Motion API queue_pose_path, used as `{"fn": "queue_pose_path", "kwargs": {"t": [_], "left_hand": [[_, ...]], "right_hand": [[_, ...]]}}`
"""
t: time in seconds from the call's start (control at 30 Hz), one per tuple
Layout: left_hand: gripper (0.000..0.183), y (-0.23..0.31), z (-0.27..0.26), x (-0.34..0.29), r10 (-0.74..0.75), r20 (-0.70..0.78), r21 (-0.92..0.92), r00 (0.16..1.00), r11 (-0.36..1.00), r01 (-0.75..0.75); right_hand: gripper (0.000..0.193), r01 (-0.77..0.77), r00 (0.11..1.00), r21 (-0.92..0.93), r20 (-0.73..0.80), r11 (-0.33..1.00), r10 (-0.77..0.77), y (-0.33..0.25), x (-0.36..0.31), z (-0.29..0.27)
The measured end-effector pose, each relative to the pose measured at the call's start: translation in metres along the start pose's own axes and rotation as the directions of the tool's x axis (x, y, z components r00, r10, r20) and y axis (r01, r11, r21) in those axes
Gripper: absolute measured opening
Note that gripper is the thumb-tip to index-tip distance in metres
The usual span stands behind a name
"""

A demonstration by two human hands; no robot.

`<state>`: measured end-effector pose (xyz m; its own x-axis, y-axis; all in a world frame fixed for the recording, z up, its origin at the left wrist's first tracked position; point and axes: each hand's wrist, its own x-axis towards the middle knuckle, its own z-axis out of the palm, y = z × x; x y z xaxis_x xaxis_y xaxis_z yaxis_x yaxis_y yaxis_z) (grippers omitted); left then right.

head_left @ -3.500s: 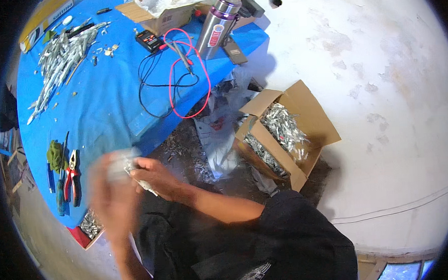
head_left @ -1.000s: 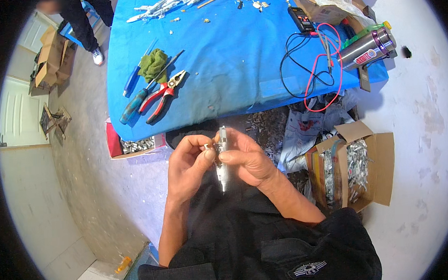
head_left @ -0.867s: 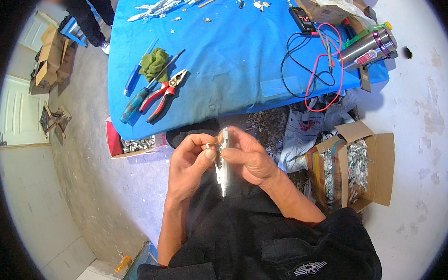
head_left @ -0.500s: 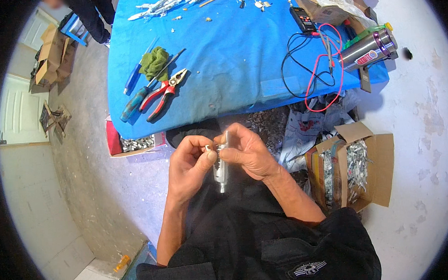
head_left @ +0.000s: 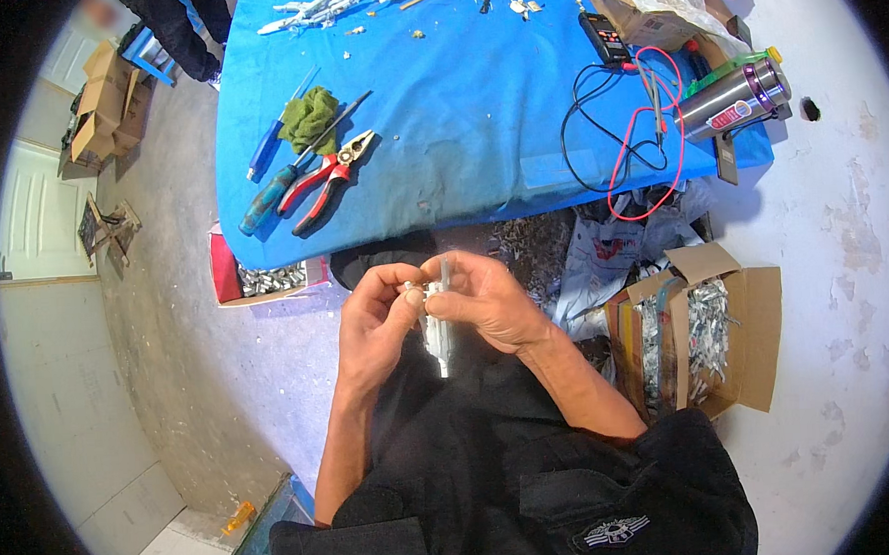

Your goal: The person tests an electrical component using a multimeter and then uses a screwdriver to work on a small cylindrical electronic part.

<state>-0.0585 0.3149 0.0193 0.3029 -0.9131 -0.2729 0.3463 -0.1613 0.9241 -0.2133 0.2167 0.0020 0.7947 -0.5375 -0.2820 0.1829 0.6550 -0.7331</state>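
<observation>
Just off the table's near edge, both hands meet over a narrow white plastic-looking part with a thin tip pointing down toward my lap. My right hand pinches its upper body between thumb and fingers, and a flat pale strip stands up beside the fingers. Closed thumb against fingertips, my left hand grips a tiny whitish piece at the part's left side; its kind is too small to make out. Fingers cover much of the part's upper end.
On the blue-covered table lie red-handled pliers, screwdrivers, a green cloth, a multimeter with leads and a steel flask. Cartons of scrap and metal pieces flank my knees. Another person's legs are far left.
The white part has turned slightly: a greyish face with dark slots showed before, a whiter ridged side shows now. Both hands keep their grip and have barely shifted.
</observation>
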Motion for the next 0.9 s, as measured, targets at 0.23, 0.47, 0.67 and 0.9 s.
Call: {"fn": "queue_pose_path", "kwargs": {"t": [0.23,0.47,0.67,0.9], "left_hand": [[0.02,-0.004,-0.002,0.001,0.007,-0.022,-0.054,1.0,0.999,-0.008],[0.016,-0.008,-0.008,0.004,0.027,-0.074,-0.062,0.997,0.998,-0.031],[0.023,-0.005,0.002,0.008,0.014,-0.176,-0.05,0.984,0.998,-0.023],[0.029,-0.012,-0.005,0.011,-0.028,-0.266,-0.118,0.963,0.993,-0.003]], "right_hand": [[0.025,-0.007,0.999,0.004,0.037,1.0,0.007,0.003,0.002,-0.002],[0.027,0.034,0.999,-0.009,-0.006,0.999,-0.034,0.007,-0.003,-0.011],[0.029,0.034,0.995,0.09,-0.096,0.995,-0.025,0.006,-0.001,-0.011],[0.03,0.002,0.999,0.152,-0.033,0.988,0.003,0.009,-0.004,-0.013]]}}
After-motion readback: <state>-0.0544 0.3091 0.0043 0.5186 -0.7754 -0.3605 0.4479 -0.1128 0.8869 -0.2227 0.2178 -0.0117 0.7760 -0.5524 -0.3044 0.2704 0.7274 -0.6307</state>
